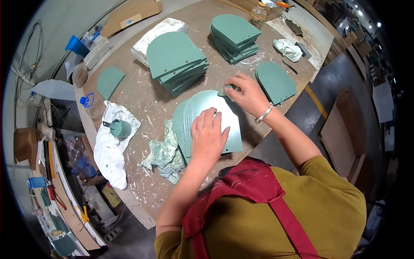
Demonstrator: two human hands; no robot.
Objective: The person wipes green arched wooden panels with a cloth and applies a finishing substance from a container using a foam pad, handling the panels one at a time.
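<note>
In front of me a rounded-top green panel (230,125) lies on a stack of like panels (178,118), its surface glossy under the light. My left hand (209,134) rests flat on it, fingers stretched out. At its upper right edge, my right hand (246,93) pinches a small dark green piece (225,90), partly hidden by the fingers; its kind I cannot make out. Left of the stack are a crumpled, green-stained cloth (166,153) and a green-coated tin (120,129) on a white cloth (110,151).
Taller stacks of green panels stand at the back, one left (172,54) and one right (235,30). A single rounded panel (276,82) lies near the right table edge. Beyond it are a pale rag (287,49) and a jar (258,16). Another green piece (110,82) lies far left.
</note>
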